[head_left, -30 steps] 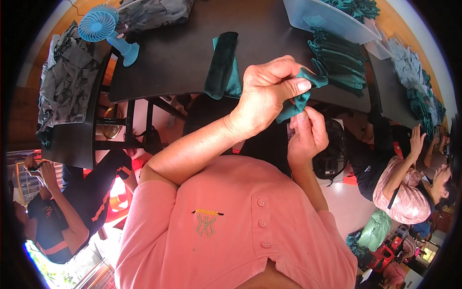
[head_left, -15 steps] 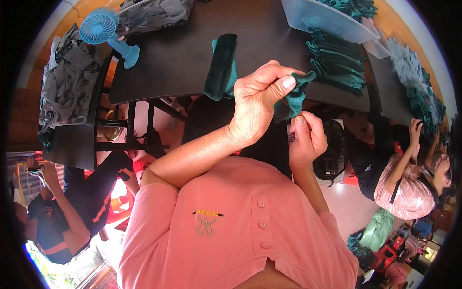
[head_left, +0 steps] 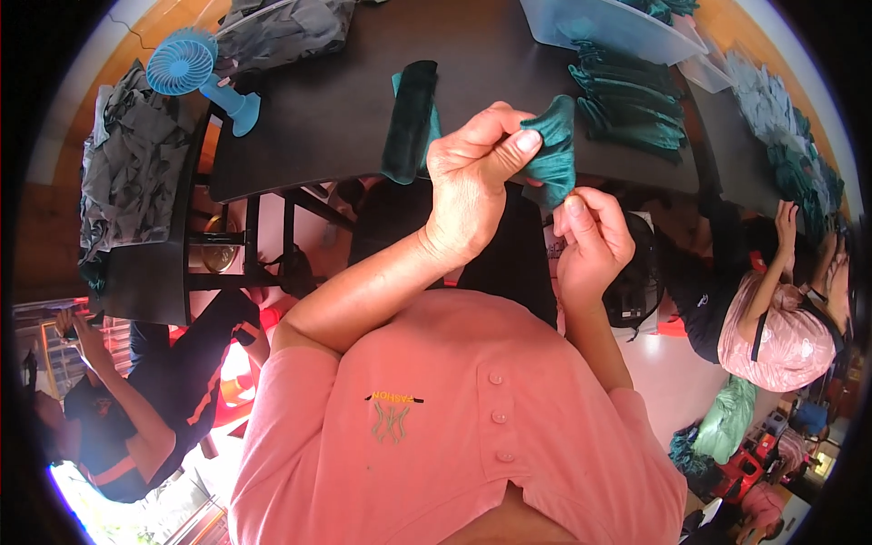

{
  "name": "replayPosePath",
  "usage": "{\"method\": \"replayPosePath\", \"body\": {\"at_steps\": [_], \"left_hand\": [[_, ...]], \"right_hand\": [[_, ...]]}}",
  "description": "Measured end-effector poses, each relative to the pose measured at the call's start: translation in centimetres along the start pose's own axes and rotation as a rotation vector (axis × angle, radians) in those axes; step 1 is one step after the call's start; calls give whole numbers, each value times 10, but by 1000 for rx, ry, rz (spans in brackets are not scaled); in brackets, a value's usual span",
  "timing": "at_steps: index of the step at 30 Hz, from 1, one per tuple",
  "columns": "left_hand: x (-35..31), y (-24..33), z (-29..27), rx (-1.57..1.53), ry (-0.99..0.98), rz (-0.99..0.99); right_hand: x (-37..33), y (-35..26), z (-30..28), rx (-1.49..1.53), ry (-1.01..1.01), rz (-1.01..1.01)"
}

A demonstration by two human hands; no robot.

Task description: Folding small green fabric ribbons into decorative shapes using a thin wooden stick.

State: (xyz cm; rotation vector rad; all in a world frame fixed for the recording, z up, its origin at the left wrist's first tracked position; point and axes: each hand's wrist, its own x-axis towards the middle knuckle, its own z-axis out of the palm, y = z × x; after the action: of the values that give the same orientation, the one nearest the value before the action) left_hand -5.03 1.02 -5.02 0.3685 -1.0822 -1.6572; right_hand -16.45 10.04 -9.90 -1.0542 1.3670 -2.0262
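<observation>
A small piece of dark green velvet fabric (head_left: 556, 150) is stretched between my two hands, above the near edge of the black table (head_left: 318, 118). My left hand (head_left: 481, 168) pinches its upper left part between thumb and forefinger. Just below and to the right, my right hand (head_left: 592, 236) grips the lower edge of the cloth with thumb and fingertips. Left of my left hand, a folded strip of dark green velvet (head_left: 411, 123) lies on the tabletop, a lighter green side showing at its edges. Part of the held fabric is hidden behind my left fingers.
A pile of green velvet pieces (head_left: 631, 100) lies at the right, before a clear plastic bin (head_left: 609, 34). A blue fan (head_left: 238, 109) stands at the left, near heaped grey fabric (head_left: 136, 163). Co-workers sit on the left (head_left: 113, 409) and right (head_left: 772, 336).
The held fabric has been turned and spread, so more of its velvet face shows. My left hand has moved slightly up and left; my right hand has shifted right and a little up.
</observation>
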Motion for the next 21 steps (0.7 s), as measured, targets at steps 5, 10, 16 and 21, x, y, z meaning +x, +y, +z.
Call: {"method": "replayPosePath", "body": {"at_steps": [5,10,16,21], "left_hand": [[6,-9,-8,42,-33,-40],[6,-11,-9,204,-40,-162],[7,37,-9,413,-41,41],[13,47,-2,229,-143,-116]], "right_hand": [[-1,-6,-1,174,12,30],[2,-9,-3,14,29,-5],[8,-5,-13,-374,30,-365],[5,-4,-10,-413,0,-431]]}}
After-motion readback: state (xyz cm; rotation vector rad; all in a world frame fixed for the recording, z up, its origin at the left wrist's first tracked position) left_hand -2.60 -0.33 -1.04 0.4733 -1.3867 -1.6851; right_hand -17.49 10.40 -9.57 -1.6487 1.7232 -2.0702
